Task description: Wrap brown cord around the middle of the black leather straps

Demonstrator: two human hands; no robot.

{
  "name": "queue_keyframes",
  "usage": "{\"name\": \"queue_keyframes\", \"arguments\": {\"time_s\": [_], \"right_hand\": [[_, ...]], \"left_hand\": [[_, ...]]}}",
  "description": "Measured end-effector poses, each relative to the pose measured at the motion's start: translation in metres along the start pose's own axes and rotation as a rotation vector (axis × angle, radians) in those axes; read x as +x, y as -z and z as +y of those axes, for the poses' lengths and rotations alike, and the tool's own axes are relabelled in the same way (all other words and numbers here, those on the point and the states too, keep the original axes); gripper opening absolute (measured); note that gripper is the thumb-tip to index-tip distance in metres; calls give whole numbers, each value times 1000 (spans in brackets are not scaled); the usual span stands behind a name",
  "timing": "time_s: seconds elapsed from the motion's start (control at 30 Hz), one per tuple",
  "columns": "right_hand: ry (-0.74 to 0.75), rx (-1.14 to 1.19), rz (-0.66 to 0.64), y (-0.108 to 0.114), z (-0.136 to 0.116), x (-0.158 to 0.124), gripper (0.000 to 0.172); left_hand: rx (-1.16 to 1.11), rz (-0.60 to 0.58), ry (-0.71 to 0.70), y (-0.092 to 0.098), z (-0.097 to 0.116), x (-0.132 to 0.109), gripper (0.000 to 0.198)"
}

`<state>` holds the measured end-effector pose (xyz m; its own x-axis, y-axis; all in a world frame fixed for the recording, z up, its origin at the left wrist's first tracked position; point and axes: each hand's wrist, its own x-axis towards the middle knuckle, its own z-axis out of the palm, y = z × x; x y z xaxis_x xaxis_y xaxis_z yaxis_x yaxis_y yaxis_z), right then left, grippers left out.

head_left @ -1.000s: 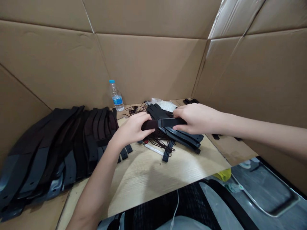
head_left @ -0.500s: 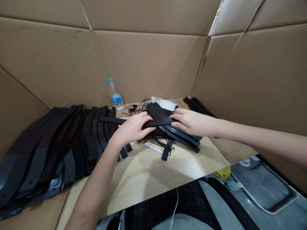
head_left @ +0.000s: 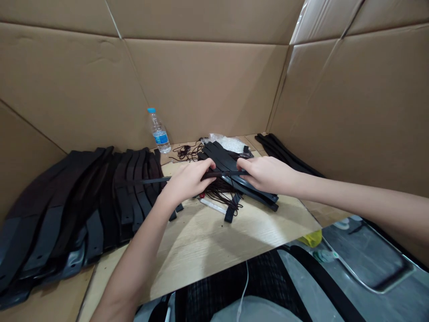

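A long black strip [head_left: 222,174] is held level above the table, seen nearly edge-on. My left hand [head_left: 190,180] pinches it near its middle, thumb below and fingers on top. Further along, my right hand [head_left: 266,173] grips the strip's right part, fingers closed around it. The strip's left end reaches out past my left hand over a row of black strips. Beneath my hands lies a pile of black strips [head_left: 254,192] with dark brown cords [head_left: 219,188] bunched beside it. A white pen-like stick [head_left: 213,205] with a red tip lies in front of the cords.
Many overlapping black curved strips [head_left: 70,201] cover the left side. A water bottle [head_left: 161,135] stands against the cardboard wall [head_left: 208,85]. Behind the pile are a clear plastic bag [head_left: 228,143] and loose cords [head_left: 185,152]. More black strips [head_left: 284,154] lie at the right wall.
The held strip has turned from showing its flat face to nearly edge-on. Both hands still hold it, and the right hand has shifted slightly. The view has moved a little.
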<state>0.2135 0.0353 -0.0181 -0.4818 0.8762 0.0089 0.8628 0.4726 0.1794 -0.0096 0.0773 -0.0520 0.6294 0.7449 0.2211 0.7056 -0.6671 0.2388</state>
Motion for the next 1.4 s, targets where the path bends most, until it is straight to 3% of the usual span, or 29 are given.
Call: {"name": "queue_keyframes", "arguments": {"time_s": [0.17, 0.27, 0.33, 0.47, 0.6, 0.77, 0.97, 1.07, 1.27, 1.4], "right_hand": [[-22, 214, 15, -6, 6, -4, 31], [-16, 275, 30, -16, 9, -6, 28], [-23, 260, 52, -22, 10, -8, 23], [-35, 136, 64, -30, 10, -10, 16], [-22, 67, 71, -39, 7, -10, 15], [-51, 146, 189, -64, 7, -9, 18], [44, 219, 321, -87, 16, -11, 32], [49, 157, 270, -81, 17, -15, 27], [-30, 2, 25, -63, 5, -19, 26], [-82, 15, 6, -68, 4, -22, 33]], "left_hand": [[-56, -48, -48, -7, -4, 3, 15], [-56, -39, -48, -10, -6, 4, 8], [-40, -41, -53, -11, -6, 5, 5], [-36, -65, -29, -13, -4, 7, 20], [-111, -120, -37, -17, -5, 9, 17], [-263, -243, -23, -18, -6, 11, 12], [-136, -201, -115, -20, -9, 13, 23], [-52, -197, -104, -23, -8, 14, 18], [153, -221, -45, -31, 1, 15, 11], [46, -204, -64, -40, 3, 16, 24]]}}
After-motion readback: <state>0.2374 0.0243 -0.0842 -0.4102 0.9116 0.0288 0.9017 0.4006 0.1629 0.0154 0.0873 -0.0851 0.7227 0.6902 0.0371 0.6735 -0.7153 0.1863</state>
